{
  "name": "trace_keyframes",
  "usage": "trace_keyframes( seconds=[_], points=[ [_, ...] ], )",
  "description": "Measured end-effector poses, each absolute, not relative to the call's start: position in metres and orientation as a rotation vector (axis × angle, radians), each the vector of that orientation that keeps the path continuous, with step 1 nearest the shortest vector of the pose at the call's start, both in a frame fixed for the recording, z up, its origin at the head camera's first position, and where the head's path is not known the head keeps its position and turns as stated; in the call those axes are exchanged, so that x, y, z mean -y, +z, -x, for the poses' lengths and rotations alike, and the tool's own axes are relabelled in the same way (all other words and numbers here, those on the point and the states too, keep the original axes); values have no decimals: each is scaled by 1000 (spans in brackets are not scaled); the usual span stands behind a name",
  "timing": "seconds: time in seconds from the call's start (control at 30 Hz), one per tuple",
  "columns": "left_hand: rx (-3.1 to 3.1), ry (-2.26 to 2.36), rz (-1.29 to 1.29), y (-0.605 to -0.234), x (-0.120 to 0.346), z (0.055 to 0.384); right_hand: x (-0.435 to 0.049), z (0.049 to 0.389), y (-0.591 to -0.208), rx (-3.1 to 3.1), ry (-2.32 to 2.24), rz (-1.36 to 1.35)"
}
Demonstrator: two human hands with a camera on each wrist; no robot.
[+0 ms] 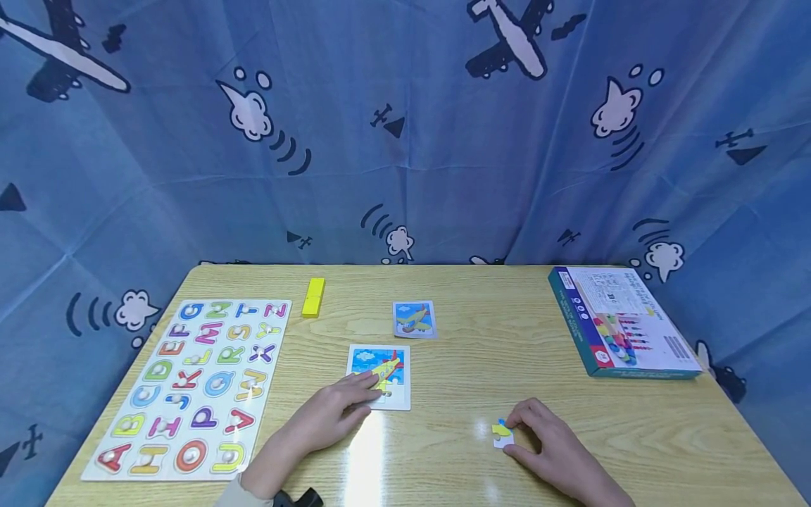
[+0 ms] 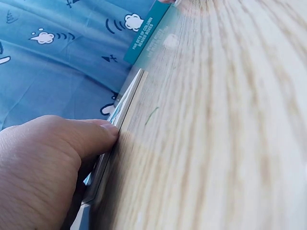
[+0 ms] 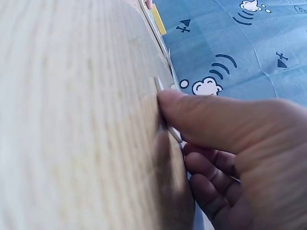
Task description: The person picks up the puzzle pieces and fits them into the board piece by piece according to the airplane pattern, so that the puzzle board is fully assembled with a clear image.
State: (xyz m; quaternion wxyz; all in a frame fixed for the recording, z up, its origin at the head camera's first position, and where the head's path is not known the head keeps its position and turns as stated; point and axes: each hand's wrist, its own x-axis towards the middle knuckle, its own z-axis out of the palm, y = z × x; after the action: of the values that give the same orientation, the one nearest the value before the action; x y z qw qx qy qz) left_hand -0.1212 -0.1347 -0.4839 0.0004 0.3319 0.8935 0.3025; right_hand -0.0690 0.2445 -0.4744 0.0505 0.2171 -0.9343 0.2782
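My left hand (image 1: 338, 412) rests on a white-framed jigsaw puzzle board (image 1: 399, 403) with a yellow-and-red airplane picture. Its fingers lie extended across the lower left of the picture and hide part of it; in the left wrist view the thumb (image 2: 98, 134) is at the edge of the board. To the right, my right hand (image 1: 548, 447) pinches a small yellow, white and blue puzzle piece (image 1: 503, 434) between thumb and fingers, low over the table. In the right wrist view the piece (image 3: 159, 84) appears edge-on and thin, partly behind the thumb.
Just behind the board lies a small airplane picture card (image 1: 415, 320). An alphabet puzzle board (image 1: 256, 408) with knobbed letters covers the table's left side. A yellow block (image 1: 313, 298) lies near the back, and a flat box (image 1: 627, 324) sits at right. Behind hangs a blue airplane-print curtain (image 1: 405, 141).
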Motion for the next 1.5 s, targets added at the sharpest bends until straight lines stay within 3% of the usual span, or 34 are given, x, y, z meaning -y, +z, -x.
trace_keyframes(
  seconds=[0.77,1.5],
  points=[
    [-2818,944,-1068,-484,136,122,-229,73,-468,2780,885,-662],
    [-2813,909,-1046,-486,136,123,-149,117,-451,2766,842,-899]
  ],
)
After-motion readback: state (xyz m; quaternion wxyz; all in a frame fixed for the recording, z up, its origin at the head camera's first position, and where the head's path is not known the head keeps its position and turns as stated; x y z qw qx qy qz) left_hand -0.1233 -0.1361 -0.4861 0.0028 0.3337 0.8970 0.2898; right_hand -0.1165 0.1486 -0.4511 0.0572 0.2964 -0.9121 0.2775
